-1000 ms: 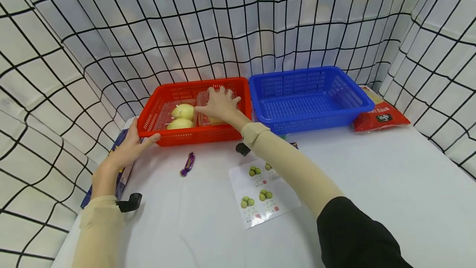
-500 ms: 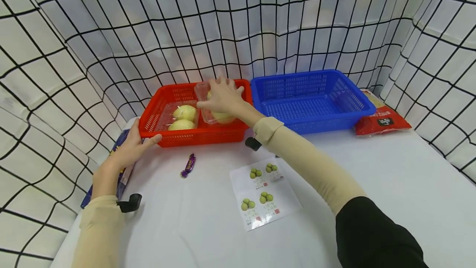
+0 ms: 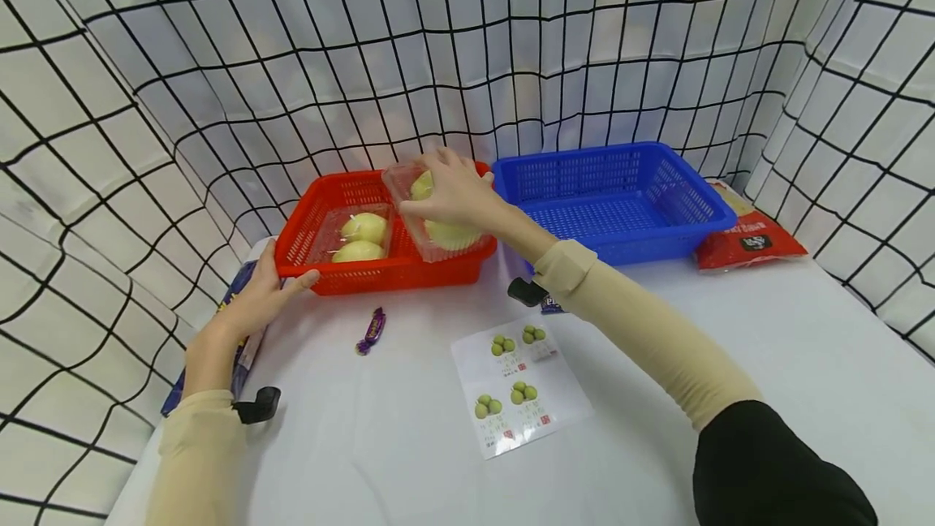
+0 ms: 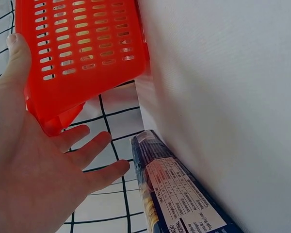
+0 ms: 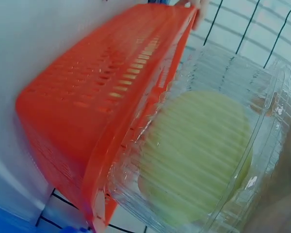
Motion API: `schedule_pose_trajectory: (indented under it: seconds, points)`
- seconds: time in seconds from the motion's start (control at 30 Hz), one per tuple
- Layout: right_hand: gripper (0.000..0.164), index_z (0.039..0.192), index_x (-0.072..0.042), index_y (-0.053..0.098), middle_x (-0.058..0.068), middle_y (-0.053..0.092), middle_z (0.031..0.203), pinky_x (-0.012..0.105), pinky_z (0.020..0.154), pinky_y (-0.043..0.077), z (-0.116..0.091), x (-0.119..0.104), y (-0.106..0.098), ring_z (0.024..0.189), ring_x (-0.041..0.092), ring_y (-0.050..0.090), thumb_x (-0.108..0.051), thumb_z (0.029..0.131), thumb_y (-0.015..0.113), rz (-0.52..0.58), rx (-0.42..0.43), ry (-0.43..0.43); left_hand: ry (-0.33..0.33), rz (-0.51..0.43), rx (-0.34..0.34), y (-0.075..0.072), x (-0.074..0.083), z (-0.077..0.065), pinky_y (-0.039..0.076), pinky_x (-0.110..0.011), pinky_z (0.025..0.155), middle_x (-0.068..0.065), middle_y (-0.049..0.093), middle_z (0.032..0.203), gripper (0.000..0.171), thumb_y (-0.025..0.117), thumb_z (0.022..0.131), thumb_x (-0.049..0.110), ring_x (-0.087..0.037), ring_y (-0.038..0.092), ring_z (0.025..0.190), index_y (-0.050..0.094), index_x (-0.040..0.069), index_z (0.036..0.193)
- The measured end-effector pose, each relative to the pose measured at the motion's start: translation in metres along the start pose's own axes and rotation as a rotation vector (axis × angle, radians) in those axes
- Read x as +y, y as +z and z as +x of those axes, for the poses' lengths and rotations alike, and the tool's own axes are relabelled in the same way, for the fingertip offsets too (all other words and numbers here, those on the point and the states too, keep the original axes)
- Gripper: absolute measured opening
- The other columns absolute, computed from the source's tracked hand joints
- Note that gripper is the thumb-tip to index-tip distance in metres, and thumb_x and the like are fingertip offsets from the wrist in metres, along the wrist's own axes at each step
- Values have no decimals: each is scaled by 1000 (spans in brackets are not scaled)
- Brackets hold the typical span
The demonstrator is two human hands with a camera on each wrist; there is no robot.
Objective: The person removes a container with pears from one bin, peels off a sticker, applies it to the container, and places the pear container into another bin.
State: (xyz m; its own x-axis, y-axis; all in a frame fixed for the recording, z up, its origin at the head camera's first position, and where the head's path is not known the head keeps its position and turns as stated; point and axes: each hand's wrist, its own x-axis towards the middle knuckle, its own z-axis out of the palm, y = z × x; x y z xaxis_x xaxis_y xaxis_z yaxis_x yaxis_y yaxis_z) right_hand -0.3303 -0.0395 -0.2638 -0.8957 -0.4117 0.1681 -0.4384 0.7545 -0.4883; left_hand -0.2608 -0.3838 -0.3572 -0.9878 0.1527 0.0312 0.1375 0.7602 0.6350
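Note:
My right hand point(image 3: 460, 193) grips a clear plastic clamshell point(image 3: 411, 222) holding pale yellow round fruit point(image 5: 199, 150), which look like melons or pears. This pack is tilted and raised over the right end of the red basket point(image 3: 394, 276). A second clear pack with pale yellow fruit point(image 3: 364, 227) lies inside the basket, toward its left. My left hand point(image 3: 252, 303) rests against the basket's front left corner, its thumb along the front and its fingers at the left side. In the left wrist view several fingers point(image 4: 99, 145) stretch out straight.
A blue basket point(image 3: 621, 246) stands right of the red one. Beyond it lies a red and yellow packet point(image 3: 756, 238). A purple-wrapped candy point(image 3: 371, 331) and a printed sheet point(image 3: 519, 384) lie in front. A dark blue package point(image 4: 174, 189) lies by the left hand. Black netting surrounds the table.
The right hand has lifted the clear fruit pack up from the red basket and tilted it, drawing it slightly right and nearer. The left hand stays at the basket corner.

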Motion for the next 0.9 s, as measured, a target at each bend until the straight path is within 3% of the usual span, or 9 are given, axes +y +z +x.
schedule_pose_trajectory:
  seconds: [0.23,0.4,0.57,0.7,0.83,0.9]
  points:
    - [72,151,-33,46,5,19,173,83,113,23,-33,-3,-4,155,40,27,-55,86,66,-25,17,-74,-6,0,-6,1,0,-4,22,-82,113,-32,9,167,104,55,103,47,-53,12,153,-20,6,161]
    - [65,147,-35,49,5,23,171,81,108,30,-55,0,-8,150,39,34,-49,86,66,-13,6,-122,4,1,1,3,0,-3,23,-81,113,-31,18,163,101,56,103,47,-51,17,151,-15,6,162]
    - [64,147,-37,50,4,23,172,82,111,25,-79,4,-14,154,39,29,-48,85,65,11,-32,-144,-6,-1,-8,3,0,-2,22,-81,114,-32,16,164,105,56,102,49,-52,15,152,-19,8,162]
    - [63,146,-36,51,1,31,167,70,115,36,-100,10,-21,151,30,33,-46,85,65,92,-85,-180,-20,0,-15,2,-1,-1,18,-81,115,-30,8,168,106,55,101,53,-51,10,155,-21,10,162]
    - [60,144,-36,54,-2,38,161,54,108,49,-120,18,-24,141,22,40,-41,85,64,232,-174,-240,-18,-3,-8,0,0,0,20,-81,115,-30,10,167,105,55,101,52,-51,13,154,-19,8,162]
    - [59,144,-38,54,-5,39,160,54,107,48,-131,22,-23,141,20,38,-38,85,63,282,-221,-263,-15,-8,-4,-1,1,0,22,-80,115,-31,13,166,104,56,102,49,-51,16,153,-17,7,162]
